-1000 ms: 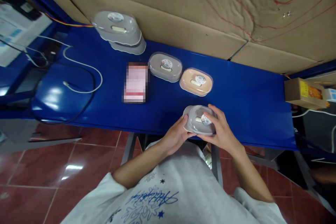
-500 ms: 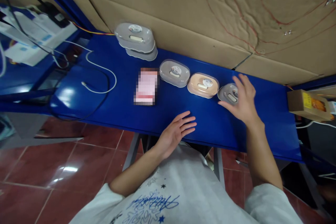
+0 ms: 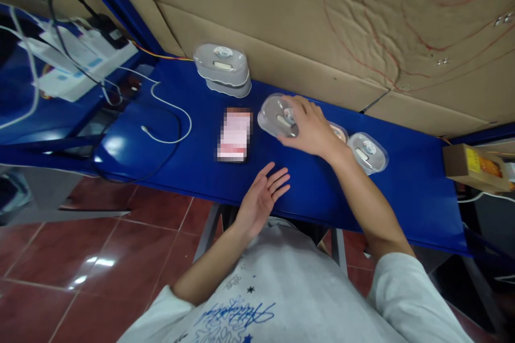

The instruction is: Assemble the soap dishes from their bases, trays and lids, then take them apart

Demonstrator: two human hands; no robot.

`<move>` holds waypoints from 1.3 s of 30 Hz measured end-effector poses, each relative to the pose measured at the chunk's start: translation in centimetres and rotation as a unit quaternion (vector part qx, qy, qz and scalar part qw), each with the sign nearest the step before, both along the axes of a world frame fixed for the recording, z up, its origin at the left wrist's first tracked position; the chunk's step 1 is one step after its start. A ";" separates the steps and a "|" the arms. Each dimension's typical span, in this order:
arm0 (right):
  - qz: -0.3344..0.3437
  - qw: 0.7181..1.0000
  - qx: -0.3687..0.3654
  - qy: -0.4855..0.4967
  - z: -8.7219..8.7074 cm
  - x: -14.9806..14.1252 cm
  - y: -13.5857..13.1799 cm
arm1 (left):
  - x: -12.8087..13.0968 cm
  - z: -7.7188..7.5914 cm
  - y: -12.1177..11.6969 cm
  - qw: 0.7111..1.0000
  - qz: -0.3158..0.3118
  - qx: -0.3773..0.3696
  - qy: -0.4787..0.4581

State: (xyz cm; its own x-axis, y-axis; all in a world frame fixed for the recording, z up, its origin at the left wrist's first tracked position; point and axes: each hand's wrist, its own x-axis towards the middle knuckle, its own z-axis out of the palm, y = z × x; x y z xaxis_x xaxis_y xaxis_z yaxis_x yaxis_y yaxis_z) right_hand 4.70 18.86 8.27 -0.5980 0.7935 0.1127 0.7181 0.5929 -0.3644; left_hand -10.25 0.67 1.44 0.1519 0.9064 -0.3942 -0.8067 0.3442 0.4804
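My right hand grips a grey lidded box and holds it tilted just above the blue table. Behind my wrist a peach box is mostly hidden. To its right lies another grey box with a round label. My left hand hovers open, palm up, over the table's front edge and holds nothing. A stack of two grey boxes stands at the back, against the cardboard.
A blurred pink-and-white card or phone lies left of the held box. A white cable loops over the table's left end. A cardboard wall runs behind. A small brown carton sits at the far right. Red floor tiles lie below.
My right hand set one grey box down at the right end of the row, then moved left and picked up the grey box next to the card. My left hand let go and opened.
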 end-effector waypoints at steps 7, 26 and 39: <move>0.141 0.978 -0.126 0.086 0.4 1.0 -4.4 | 0.2 1.0 1.6 0.996 0.058 0.054 -0.031; 0.161 0.966 -0.199 0.046 -0.8 0.2 -7.4 | -0.2 1.4 -0.6 0.997 0.068 -0.030 -0.037; 0.068 0.996 -0.038 -0.052 -3.5 0.2 -3.8 | -2.7 0.5 -6.0 0.986 0.095 -0.111 0.075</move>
